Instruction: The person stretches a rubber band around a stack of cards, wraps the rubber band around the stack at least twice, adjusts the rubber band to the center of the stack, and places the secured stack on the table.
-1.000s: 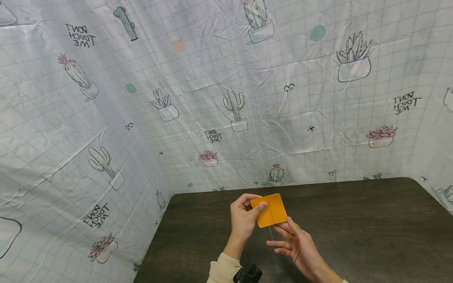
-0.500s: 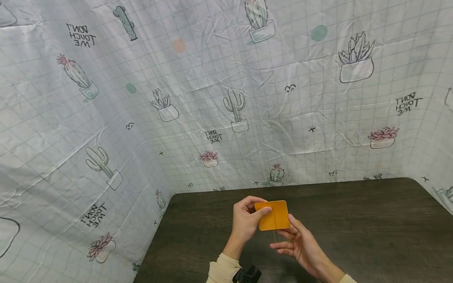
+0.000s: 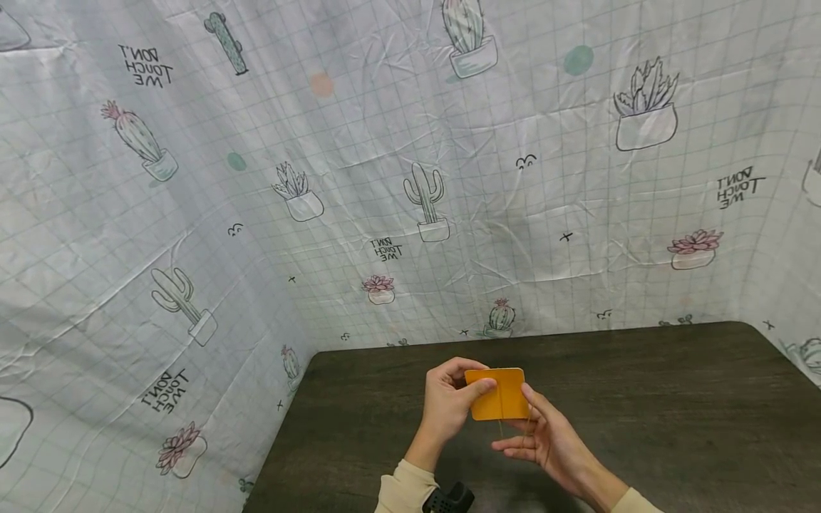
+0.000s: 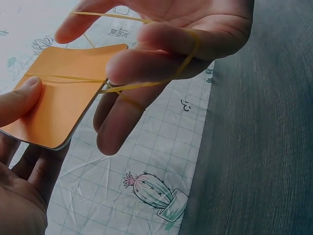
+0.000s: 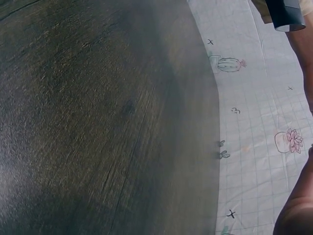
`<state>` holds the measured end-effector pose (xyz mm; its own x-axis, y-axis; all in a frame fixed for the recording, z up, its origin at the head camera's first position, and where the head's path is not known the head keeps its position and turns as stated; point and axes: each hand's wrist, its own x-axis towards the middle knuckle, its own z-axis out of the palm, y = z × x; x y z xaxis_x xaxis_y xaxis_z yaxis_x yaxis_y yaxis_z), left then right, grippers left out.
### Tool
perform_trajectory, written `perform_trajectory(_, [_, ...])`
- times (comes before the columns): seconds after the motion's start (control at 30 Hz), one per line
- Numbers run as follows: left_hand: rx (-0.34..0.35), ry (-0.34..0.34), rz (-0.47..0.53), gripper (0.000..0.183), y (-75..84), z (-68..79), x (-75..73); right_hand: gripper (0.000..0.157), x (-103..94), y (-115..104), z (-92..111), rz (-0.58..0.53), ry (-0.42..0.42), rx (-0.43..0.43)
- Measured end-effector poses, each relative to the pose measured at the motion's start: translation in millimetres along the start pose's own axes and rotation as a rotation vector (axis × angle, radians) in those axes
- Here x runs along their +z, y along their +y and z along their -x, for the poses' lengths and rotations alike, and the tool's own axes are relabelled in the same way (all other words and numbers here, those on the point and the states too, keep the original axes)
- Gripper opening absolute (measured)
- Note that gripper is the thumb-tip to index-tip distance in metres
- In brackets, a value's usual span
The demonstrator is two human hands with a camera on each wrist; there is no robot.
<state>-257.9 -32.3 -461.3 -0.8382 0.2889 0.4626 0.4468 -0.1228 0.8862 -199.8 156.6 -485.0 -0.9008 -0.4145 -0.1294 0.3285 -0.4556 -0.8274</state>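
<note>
Held above the table, a square orange card or thin pad (image 3: 513, 400) has rounded corners and a thin dark edge. My left hand (image 3: 445, 399) pinches its left side, thumb flat on the front and fingers behind. A thin yellow rubber band (image 4: 142, 86) runs across the card's face and stretches off its edge. My right hand (image 3: 554, 442) has the band looped around its fingers, which are spread and bent, as the left wrist view shows. In the head view the right thumb lies at the card's right edge. How the band passes behind the card is hidden.
A dark wood-grain table (image 3: 641, 413) lies under the hands. Behind it and to the left hangs a white grid cloth (image 3: 346, 249) printed with cacti. A black device (image 3: 449, 496) is strapped to the left wrist, over a cream sleeve (image 3: 405, 488).
The card has shifted a little right and down and turned from tilted to nearly level. Both hands have moved slightly with it, the band still around the right fingers.
</note>
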Motion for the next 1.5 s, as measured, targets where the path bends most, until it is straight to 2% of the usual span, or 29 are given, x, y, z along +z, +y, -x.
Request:
perform_trajectory(0.47, [-0.052, -0.03, -0.013, 0.017, -0.5, 3.5, -2.6, 0.082, 2.1, -2, 1, 0.087, 0.001, 0.023])
perform_trajectory(0.63, [-0.051, -0.037, -0.018, 0.018, -0.6, 4.0, -3.0, 0.084, 2.5, -4, 1, 0.123, -0.002, 0.034])
perform_trajectory(0.87, [-0.059, -0.048, -0.022, 0.018, 0.2, 4.2, -3.3, 0.082, 2.4, -8, 1, 0.135, -0.033, 0.022])
perform_trajectory(1.13, [-0.08, -0.072, -0.03, 0.017, 1.2, 3.7, -5.4, 0.083, -1.8, -11, -1, 0.137, -0.111, 0.019])
perform_trajectory(1.5, [-0.098, -0.13, -0.016, 0.014, -0.5, 2.8, -6.5, 0.085, -3.2, -14, -4, 0.175, -0.129, 0.051])
